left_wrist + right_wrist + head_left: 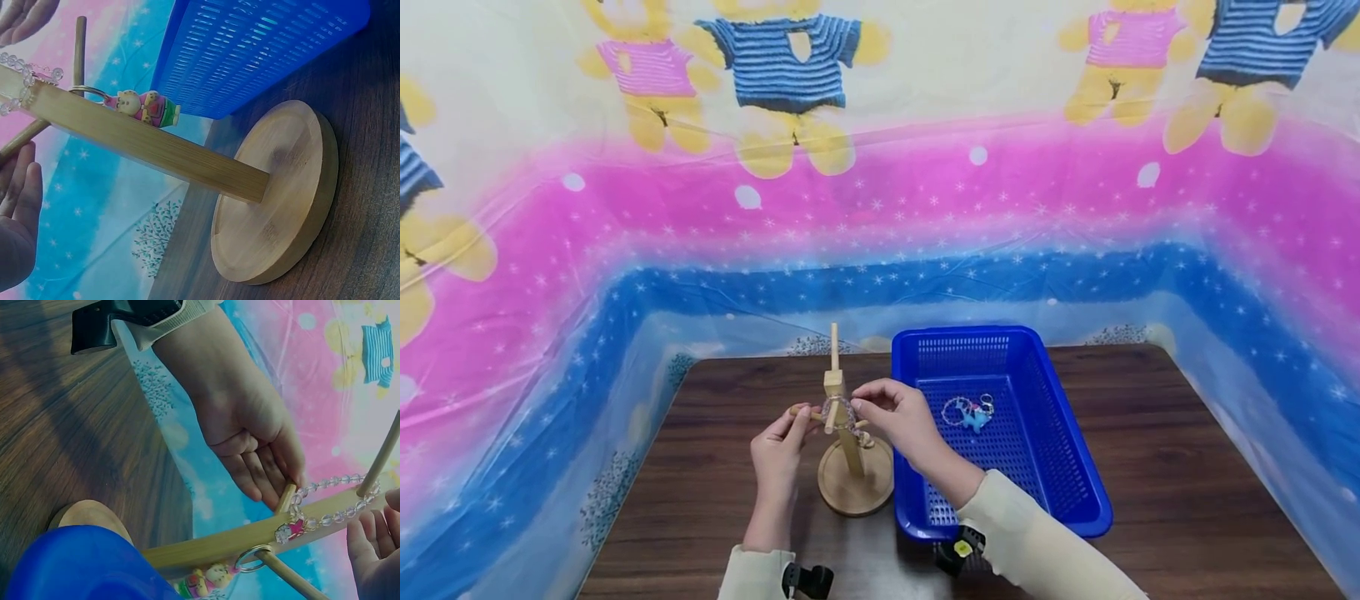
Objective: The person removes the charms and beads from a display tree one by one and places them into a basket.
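Observation:
A wooden stand [852,458] with a round base [284,231] and several pegs stands upright on the table. My left hand [777,450] pinches the end of a peg [287,497] on its left side. A bracelet of clear beads [331,519], with a small pink star charm [296,526], loops around the upper post and pegs. My right hand [906,421] is at the bracelet's right side, fingertips close to the beads, thumb and forefinger near each other. From another peg hangs a keyring [253,557] with a small figure charm [147,107] in pink and green.
Right of the stand sits a blue plastic basket [1078,467], its left wall close beside the base. Inside lies a blue figure charm [976,419] with a beaded loop. The dark wooden table [700,467] meets a printed cloth backdrop [925,208] behind.

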`<state>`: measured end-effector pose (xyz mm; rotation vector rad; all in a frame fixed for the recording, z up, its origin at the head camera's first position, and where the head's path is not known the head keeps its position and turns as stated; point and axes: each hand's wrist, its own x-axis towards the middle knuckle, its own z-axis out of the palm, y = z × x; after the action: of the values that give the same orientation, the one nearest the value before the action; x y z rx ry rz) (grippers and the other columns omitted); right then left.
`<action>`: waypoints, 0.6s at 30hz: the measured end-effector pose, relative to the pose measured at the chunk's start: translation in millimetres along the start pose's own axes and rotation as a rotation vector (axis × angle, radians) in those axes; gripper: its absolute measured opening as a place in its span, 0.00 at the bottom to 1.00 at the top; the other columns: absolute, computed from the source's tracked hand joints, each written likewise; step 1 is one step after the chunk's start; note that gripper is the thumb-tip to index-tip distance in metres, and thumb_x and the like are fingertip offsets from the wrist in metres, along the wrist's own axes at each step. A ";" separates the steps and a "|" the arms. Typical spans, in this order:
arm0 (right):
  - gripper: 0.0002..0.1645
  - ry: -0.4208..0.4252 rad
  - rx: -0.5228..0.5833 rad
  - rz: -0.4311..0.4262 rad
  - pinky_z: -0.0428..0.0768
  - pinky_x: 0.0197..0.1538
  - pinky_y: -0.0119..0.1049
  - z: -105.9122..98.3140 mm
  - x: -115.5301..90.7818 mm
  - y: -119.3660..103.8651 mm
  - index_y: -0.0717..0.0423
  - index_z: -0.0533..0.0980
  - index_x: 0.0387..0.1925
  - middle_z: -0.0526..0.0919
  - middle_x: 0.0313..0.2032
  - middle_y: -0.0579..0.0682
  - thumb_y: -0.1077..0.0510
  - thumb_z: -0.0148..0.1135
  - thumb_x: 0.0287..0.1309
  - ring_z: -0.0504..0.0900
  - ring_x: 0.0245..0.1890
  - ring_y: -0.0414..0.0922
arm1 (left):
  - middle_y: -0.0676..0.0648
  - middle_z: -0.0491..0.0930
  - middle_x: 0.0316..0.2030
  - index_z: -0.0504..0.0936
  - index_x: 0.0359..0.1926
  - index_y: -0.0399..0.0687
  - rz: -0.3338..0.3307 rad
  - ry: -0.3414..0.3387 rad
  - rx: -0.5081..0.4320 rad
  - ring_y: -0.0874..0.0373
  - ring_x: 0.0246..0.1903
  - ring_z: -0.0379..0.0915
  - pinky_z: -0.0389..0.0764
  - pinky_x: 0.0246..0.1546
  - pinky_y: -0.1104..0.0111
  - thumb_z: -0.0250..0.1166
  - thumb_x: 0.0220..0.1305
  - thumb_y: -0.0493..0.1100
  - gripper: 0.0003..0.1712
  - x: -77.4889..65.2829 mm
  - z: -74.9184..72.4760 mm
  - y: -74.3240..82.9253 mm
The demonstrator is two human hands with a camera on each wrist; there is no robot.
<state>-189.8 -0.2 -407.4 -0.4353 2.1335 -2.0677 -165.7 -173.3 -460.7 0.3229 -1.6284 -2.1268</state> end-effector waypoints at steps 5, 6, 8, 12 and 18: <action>0.11 0.004 -0.058 0.000 0.90 0.47 0.40 2.4 3.5 3.1 0.67 0.82 0.46 0.87 0.45 0.65 0.63 0.66 0.64 0.87 0.41 0.43 | 0.62 0.88 0.24 0.86 0.34 0.41 -0.005 -0.004 -0.014 0.70 0.27 0.87 0.89 0.35 0.77 0.63 0.70 0.30 0.08 1.0 -0.4 0.0; 0.11 0.001 -0.074 -0.004 0.89 0.46 0.37 2.8 4.0 3.9 0.66 0.82 0.45 0.87 0.45 0.64 0.63 0.67 0.64 0.87 0.41 0.44 | 0.62 0.88 0.24 0.86 0.35 0.39 -0.007 -0.004 -0.014 0.69 0.27 0.87 0.89 0.35 0.77 0.63 0.70 0.30 0.07 1.2 -0.6 0.0; 0.11 -0.007 -0.098 -0.013 0.87 0.44 0.31 3.6 5.0 5.3 0.65 0.82 0.45 0.88 0.45 0.64 0.62 0.68 0.64 0.87 0.41 0.45 | 0.62 0.88 0.24 0.86 0.37 0.34 -0.013 -0.004 -0.011 0.69 0.27 0.87 0.90 0.36 0.76 0.63 0.70 0.30 0.06 1.6 -0.9 -0.3; 0.12 -0.015 -0.099 -0.019 0.85 0.40 0.26 5.1 7.7 10.5 0.66 0.82 0.45 0.87 0.44 0.65 0.61 0.68 0.64 0.87 0.38 0.41 | 0.61 0.89 0.25 0.82 0.44 0.19 -0.010 -0.013 -0.008 0.68 0.29 0.87 0.90 0.36 0.75 0.63 0.70 0.31 0.11 0.9 -0.9 -1.1; 0.11 -0.005 -0.094 -0.039 0.85 0.41 0.25 7.4 9.0 15.0 0.66 0.81 0.44 0.87 0.43 0.64 0.63 0.68 0.63 0.84 0.37 0.37 | 0.61 0.89 0.26 0.80 0.46 0.16 -0.005 -0.014 -0.013 0.69 0.29 0.87 0.89 0.34 0.78 0.62 0.71 0.30 0.13 0.1 -1.4 -1.1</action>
<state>-197.9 -9.7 -421.8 -0.4971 2.2439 -1.9900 -165.5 -174.3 -462.2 0.3088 -1.6219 -2.1473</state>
